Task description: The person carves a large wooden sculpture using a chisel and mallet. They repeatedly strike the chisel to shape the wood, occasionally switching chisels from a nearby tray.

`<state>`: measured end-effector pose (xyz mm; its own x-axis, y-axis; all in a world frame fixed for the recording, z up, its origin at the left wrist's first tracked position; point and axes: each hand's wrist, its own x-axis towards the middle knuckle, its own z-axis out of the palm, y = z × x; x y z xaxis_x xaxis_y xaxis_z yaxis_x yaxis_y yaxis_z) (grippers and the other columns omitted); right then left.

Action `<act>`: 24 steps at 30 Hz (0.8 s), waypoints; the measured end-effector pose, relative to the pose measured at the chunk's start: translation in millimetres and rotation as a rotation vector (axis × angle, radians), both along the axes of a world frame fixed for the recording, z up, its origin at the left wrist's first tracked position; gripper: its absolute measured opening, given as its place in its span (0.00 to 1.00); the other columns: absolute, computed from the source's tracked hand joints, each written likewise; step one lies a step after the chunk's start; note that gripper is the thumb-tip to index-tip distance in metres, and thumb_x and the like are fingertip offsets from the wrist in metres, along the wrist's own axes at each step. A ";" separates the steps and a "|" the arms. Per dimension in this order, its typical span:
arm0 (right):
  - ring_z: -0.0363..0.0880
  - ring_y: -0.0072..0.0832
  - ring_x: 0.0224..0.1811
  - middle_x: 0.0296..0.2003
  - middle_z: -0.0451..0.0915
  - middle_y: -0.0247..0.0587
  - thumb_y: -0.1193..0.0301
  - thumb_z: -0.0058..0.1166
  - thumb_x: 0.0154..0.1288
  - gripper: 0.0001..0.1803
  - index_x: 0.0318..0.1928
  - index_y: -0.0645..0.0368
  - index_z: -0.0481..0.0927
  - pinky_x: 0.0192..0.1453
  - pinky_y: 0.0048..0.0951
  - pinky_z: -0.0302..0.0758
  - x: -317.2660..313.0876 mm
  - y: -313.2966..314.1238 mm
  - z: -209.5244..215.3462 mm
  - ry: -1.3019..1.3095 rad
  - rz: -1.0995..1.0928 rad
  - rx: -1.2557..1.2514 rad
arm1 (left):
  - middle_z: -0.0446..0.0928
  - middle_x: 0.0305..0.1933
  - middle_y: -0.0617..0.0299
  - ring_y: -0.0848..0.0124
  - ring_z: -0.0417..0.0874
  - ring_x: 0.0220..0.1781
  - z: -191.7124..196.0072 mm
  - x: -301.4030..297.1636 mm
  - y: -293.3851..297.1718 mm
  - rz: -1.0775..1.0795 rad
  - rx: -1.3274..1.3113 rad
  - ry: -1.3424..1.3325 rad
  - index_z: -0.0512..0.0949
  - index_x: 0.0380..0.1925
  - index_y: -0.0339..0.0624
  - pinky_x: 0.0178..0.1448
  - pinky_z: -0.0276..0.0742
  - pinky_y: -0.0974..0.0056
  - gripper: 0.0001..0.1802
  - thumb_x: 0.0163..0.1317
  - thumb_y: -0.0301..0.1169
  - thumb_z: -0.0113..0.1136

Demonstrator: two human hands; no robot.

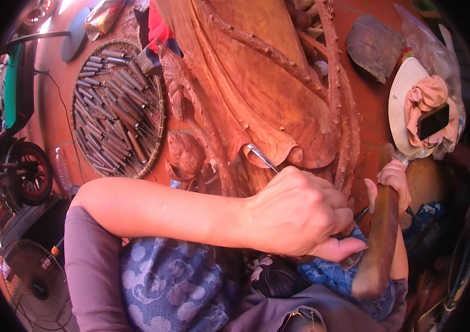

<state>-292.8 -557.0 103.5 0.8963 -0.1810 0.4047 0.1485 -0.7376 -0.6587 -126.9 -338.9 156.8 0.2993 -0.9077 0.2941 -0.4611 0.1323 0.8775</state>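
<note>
A large reddish-brown wood carving [279, 72] lies in front of me, with a broad leaf-like surface, twisting stems and a bud-like form at its lower left. My left hand [307, 213] is closed around a carving chisel [262, 157]; its handle is hidden in my fist. The bright metal blade points up and left, its tip at the curled lower edge of the carving. My right hand [394, 183] is wrapped round the narrow end of a wooden mallet [379, 238]. The mallet's thick end hangs down beside my left thumb, slightly blurred.
A round woven basket [163, 119] full of wooden-handled chisels [116, 99] stands at left. Behind it are a plastic bottle [62, 169], a wheel [27, 171] and a fan [38, 276]. At right lie a wood block [375, 47] and a sun hat [404, 105] carrying a phone [433, 122].
</note>
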 end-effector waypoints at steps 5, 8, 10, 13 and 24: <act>0.73 0.35 0.28 0.26 0.73 0.39 0.74 0.73 0.56 0.19 0.34 0.59 0.70 0.43 0.42 0.74 1.3 -1.6 1.7 -0.030 0.018 0.067 | 0.68 0.20 0.66 0.64 0.77 0.21 0.7 2.3 -1.9 0.025 -0.014 -0.002 0.74 0.18 0.48 0.23 0.71 0.60 0.22 0.58 0.50 0.70; 0.73 0.35 0.28 0.26 0.73 0.40 0.74 0.74 0.55 0.19 0.34 0.59 0.70 0.44 0.42 0.74 0.6 -2.8 0.7 0.044 -0.038 -0.058 | 0.68 0.19 0.65 0.64 0.77 0.21 0.3 3.7 -2.4 0.046 -0.022 0.003 0.73 0.17 0.48 0.23 0.71 0.60 0.23 0.58 0.49 0.69; 0.74 0.36 0.28 0.26 0.74 0.40 0.74 0.74 0.54 0.20 0.34 0.59 0.71 0.44 0.41 0.74 -0.8 -4.9 0.9 -0.007 0.013 0.044 | 0.68 0.19 0.65 0.64 0.77 0.21 0.4 3.4 -2.5 0.041 -0.024 -0.009 0.73 0.17 0.48 0.23 0.71 0.60 0.23 0.58 0.49 0.69; 0.74 0.35 0.28 0.26 0.74 0.40 0.74 0.75 0.53 0.20 0.33 0.59 0.71 0.44 0.41 0.75 1.8 -1.0 -4.3 0.027 -0.002 0.008 | 0.67 0.20 0.65 0.64 0.76 0.21 -0.5 4.6 -1.3 0.024 -0.016 -0.043 0.72 0.17 0.48 0.23 0.71 0.60 0.23 0.59 0.49 0.68; 0.73 0.34 0.27 0.26 0.72 0.39 0.76 0.76 0.49 0.22 0.34 0.58 0.70 0.41 0.37 0.73 -1.4 1.3 -1.3 0.102 0.055 0.088 | 0.74 0.22 0.57 0.58 0.81 0.26 0.1 -4.6 9.2 -0.187 0.004 0.000 0.76 0.19 0.41 0.28 0.77 0.57 0.26 0.61 0.53 0.63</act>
<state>-294.2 -555.7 102.2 0.9416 -0.1615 0.2954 0.1155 -0.6692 -0.7340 -131.5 -329.7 156.9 0.1254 -0.9487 0.2904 -0.4285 0.2122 0.8783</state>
